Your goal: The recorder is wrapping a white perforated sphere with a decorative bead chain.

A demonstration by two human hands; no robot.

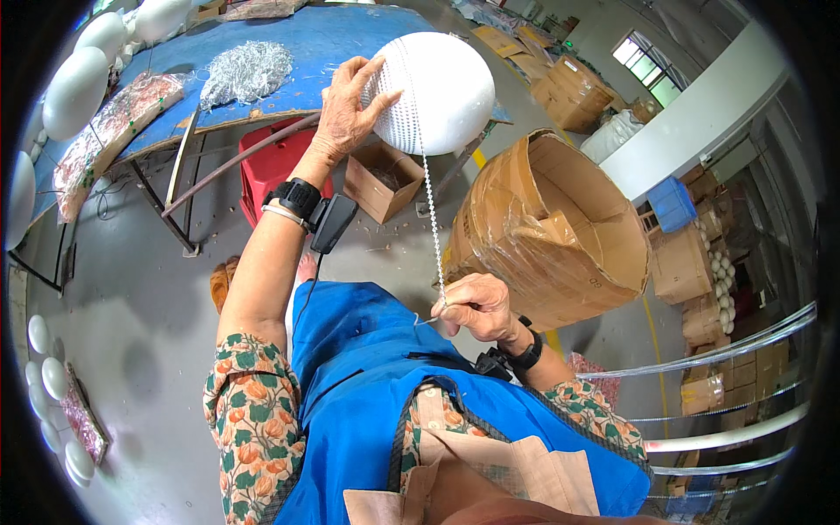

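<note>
A large white ball [451, 92] is above the far table edge, its left part ringed with rows of small beads. My left hand [350, 105] grips its left side, fingers and thumb spread over the beaded rows. From the ball a strand of silvery beads [432, 214] runs down taut to my right hand [477, 306]. The right fingers are pinched on its lower end in front of my blue apron [350, 328]. A short thin bent end [423, 321] sticks out left of those fingers. What supports the ball underneath is hidden.
The blue table [324, 39] holds a heap of silvery strands [248, 73] and a plastic-wrapped bundle [118, 140]. More white balls [77, 92] stand on sticks at left. A big cardboard drum [542, 227], red stool [280, 162] and small carton [381, 182] are on the floor.
</note>
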